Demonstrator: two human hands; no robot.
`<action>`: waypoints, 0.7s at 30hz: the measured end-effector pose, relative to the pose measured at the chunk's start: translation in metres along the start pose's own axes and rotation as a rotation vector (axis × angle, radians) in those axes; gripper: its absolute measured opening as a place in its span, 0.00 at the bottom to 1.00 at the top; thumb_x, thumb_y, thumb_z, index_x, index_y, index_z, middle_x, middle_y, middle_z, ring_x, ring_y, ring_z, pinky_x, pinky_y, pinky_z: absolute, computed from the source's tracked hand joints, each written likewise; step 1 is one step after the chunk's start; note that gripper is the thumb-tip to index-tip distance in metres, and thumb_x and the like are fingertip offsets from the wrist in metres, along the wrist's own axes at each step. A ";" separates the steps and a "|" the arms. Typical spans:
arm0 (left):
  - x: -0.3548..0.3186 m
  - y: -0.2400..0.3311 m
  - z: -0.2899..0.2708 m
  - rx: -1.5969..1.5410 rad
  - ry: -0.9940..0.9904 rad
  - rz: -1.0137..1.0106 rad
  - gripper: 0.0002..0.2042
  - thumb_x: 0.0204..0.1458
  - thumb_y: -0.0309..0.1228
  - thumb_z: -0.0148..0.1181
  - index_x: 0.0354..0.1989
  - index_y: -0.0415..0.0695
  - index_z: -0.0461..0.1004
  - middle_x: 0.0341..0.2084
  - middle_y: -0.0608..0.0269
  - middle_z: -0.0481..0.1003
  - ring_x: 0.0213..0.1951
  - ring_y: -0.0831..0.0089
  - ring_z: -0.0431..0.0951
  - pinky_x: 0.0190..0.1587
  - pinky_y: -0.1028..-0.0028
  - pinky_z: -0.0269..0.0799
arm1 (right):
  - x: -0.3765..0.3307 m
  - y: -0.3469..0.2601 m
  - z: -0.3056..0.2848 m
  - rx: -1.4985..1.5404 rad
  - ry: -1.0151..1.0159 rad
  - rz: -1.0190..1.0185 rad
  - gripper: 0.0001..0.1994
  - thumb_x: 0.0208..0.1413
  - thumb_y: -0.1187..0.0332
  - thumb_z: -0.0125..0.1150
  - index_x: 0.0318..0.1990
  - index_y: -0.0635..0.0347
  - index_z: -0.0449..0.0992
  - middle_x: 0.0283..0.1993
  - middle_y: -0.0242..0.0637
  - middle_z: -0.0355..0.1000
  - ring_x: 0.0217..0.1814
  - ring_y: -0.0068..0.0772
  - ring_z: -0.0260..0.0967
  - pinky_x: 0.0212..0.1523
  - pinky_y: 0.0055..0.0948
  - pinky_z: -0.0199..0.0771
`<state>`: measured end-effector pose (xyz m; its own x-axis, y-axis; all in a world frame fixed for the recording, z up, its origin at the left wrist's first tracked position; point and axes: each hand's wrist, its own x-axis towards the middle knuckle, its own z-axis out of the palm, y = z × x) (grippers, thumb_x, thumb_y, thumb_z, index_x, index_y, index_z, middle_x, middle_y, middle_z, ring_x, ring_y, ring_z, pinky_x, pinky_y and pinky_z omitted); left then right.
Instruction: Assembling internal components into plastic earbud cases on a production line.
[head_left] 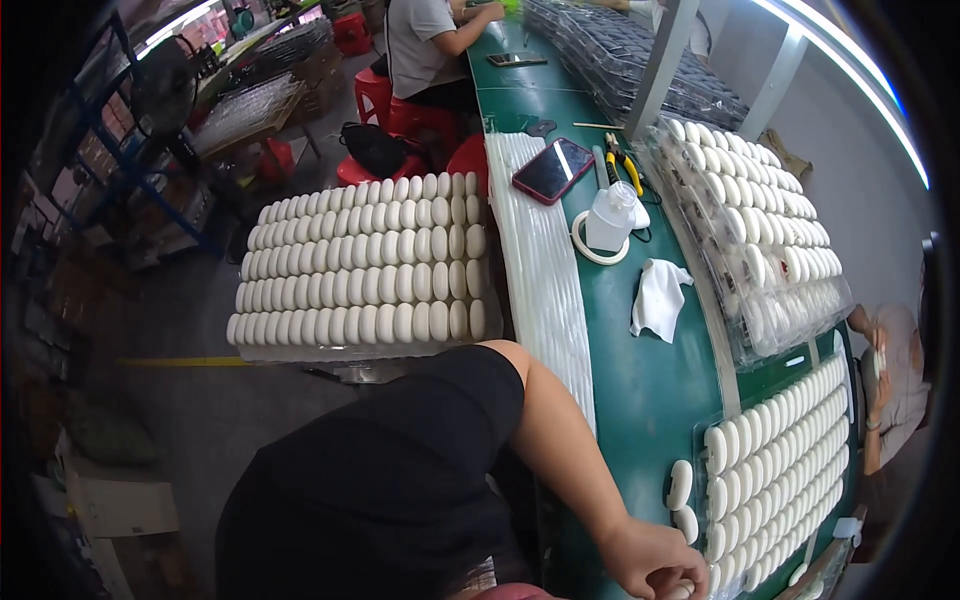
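My left hand is at the lower edge of the view, over the green table. Its fingers are curled closed around something pale that is mostly cut off by the frame, so I cannot make out what it is. Two loose white oval pieces, an upper one and a lower one, lie just beyond the hand. Beside them is a clear tray filled with rows of white oval pieces. My right hand is out of view.
More white pieces fill a tray left of the table and stacked trays at the far right. On the table are a phone, pliers, a clear bottle, a tape roll and a white cloth. Other people sit nearby.
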<state>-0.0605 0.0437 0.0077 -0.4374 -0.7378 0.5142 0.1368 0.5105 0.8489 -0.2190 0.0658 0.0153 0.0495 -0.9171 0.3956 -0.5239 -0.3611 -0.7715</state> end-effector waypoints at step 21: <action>-0.004 -0.023 -0.014 -0.308 -0.082 -0.459 0.18 0.42 0.31 0.70 0.40 0.38 0.71 0.31 0.60 0.75 0.36 0.76 0.75 0.38 0.73 0.73 | 0.003 0.005 0.018 0.444 0.034 0.090 0.24 0.59 0.51 0.50 0.47 0.68 0.66 0.47 0.48 0.69 0.50 0.41 0.67 0.57 0.41 0.63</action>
<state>-0.0492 0.0287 -0.0125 -0.5789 -0.8112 0.0826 0.1640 -0.0166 0.9863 -0.2064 0.0579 0.0035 -0.0119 -0.9448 0.3276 -0.1094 -0.3244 -0.9396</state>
